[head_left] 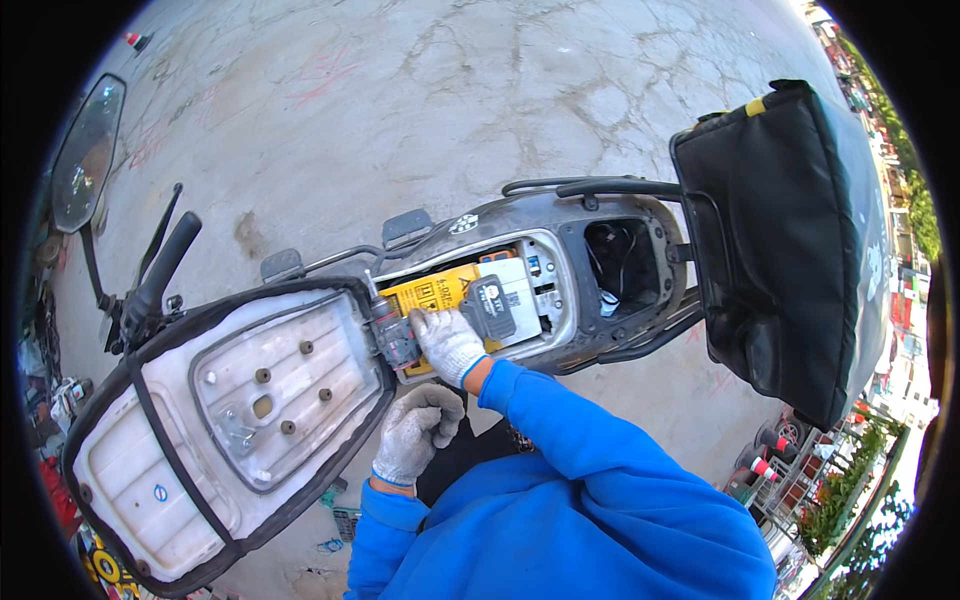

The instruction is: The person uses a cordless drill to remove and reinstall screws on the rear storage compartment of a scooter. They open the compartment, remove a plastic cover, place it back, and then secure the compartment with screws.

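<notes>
My right hand (pixel 450 345), in a pale work glove, has its fingers bent over the yellow battery (pixel 445 283) inside the scooter's open seat compartment (pixel 560 300). Beside it are a grey hinge-like part (pixel 395 335) at the left and a dark grey piece (pixel 492 310) at the right. My gloved left hand (pixel 418 432) is curled below the compartment; what, if anything, is in its fingers is hidden. The seat (pixel 170 450) is flipped up to the left, showing its pale underside. A black open bay (pixel 625 260) with wires sits behind the battery.
A large black delivery box (pixel 780 260) is at the scooter's right end. The handlebar (pixel 170 260) and mirror (pixel 88 150) stand at upper left. Cracked concrete (pixel 420 100) surrounds the scooter, with a small traffic cone (pixel 135 40) far off and carts with plants (pixel 800 480) at lower right.
</notes>
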`<move>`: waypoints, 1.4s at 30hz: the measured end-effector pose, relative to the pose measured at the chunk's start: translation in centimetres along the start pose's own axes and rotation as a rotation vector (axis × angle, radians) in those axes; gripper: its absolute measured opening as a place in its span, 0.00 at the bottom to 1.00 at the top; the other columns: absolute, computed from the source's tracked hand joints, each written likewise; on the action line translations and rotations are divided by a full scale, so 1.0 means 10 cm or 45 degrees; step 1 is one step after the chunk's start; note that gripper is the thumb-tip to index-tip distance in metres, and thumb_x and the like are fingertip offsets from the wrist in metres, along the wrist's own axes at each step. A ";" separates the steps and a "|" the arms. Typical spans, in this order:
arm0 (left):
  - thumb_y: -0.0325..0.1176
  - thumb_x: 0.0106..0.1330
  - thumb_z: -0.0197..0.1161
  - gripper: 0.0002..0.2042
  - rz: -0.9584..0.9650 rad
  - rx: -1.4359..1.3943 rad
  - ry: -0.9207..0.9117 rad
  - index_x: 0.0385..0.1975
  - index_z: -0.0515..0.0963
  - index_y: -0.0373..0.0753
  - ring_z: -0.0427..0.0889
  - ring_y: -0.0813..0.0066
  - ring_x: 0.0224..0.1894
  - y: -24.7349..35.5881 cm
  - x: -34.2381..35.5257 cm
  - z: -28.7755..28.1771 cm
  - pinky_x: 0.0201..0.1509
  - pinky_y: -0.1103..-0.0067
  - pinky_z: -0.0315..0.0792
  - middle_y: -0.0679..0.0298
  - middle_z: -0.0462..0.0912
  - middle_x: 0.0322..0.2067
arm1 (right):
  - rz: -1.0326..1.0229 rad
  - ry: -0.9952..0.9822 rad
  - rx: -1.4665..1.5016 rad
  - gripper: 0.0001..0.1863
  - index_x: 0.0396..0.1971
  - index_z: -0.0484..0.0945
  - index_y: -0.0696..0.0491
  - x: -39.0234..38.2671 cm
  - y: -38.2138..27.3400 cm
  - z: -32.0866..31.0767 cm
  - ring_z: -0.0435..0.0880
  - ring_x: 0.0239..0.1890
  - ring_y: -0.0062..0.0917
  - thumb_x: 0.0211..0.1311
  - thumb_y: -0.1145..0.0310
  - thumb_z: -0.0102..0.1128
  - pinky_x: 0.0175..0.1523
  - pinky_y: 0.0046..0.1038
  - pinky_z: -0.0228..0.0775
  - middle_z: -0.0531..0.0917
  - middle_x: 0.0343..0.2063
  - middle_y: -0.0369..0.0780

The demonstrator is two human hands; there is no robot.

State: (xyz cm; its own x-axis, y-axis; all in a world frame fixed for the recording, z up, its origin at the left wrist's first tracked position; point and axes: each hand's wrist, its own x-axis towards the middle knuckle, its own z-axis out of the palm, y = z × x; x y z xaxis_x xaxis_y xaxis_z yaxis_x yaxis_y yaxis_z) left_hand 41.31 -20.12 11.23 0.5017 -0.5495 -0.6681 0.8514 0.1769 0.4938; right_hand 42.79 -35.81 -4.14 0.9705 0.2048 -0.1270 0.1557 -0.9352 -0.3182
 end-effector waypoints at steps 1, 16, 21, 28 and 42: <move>0.28 0.62 0.53 0.14 -0.022 0.021 -0.006 0.42 0.82 0.31 0.77 0.75 0.27 -0.02 0.08 0.07 0.28 0.80 0.69 0.58 0.84 0.33 | -0.007 -0.013 0.016 0.27 0.65 0.74 0.60 -0.01 0.01 -0.05 0.84 0.53 0.39 0.68 0.67 0.57 0.61 0.41 0.74 0.83 0.58 0.49; 0.43 0.69 0.62 0.21 0.411 1.436 0.119 0.51 0.87 0.33 0.91 0.53 0.43 -0.11 2.38 1.59 0.51 0.65 0.81 0.45 0.91 0.39 | 1.171 0.411 -0.062 0.26 0.58 0.81 0.58 -1.85 2.93 -1.57 0.84 0.55 0.52 0.60 0.65 0.73 0.62 0.48 0.77 0.84 0.52 0.54; 0.52 0.68 0.67 0.25 0.326 2.144 0.232 0.57 0.83 0.39 0.90 0.44 0.50 0.00 3.09 1.92 0.56 0.57 0.81 0.44 0.90 0.45 | 1.408 0.186 0.080 0.32 0.61 0.79 0.55 -2.02 3.32 -1.38 0.82 0.59 0.53 0.58 0.58 0.76 0.63 0.50 0.77 0.80 0.57 0.55; 0.61 0.66 0.70 0.31 0.107 2.574 0.024 0.50 0.84 0.35 0.91 0.48 0.47 0.23 3.43 2.23 0.53 0.58 0.83 0.47 0.91 0.42 | 1.483 0.206 0.179 0.32 0.53 0.81 0.59 -1.92 3.33 -1.50 0.84 0.56 0.54 0.52 0.57 0.81 0.60 0.51 0.78 0.81 0.54 0.56; 0.56 0.64 0.67 0.20 0.238 2.888 -0.217 0.35 0.92 0.45 0.92 0.53 0.39 0.25 3.60 2.42 0.44 0.59 0.84 0.55 0.92 0.33 | 1.410 0.354 0.313 0.30 0.47 0.80 0.59 -2.01 3.29 -1.50 0.84 0.53 0.49 0.45 0.61 0.84 0.57 0.47 0.79 0.82 0.50 0.53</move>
State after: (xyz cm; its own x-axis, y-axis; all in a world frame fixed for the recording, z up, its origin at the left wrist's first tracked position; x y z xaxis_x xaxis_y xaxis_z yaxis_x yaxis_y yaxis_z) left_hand 57.84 -59.19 1.87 0.4105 -0.7049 -0.5784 -0.7545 -0.6188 0.2187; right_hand 31.19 -74.99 2.04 0.5653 -0.7866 -0.2482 -0.8113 -0.4759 -0.3396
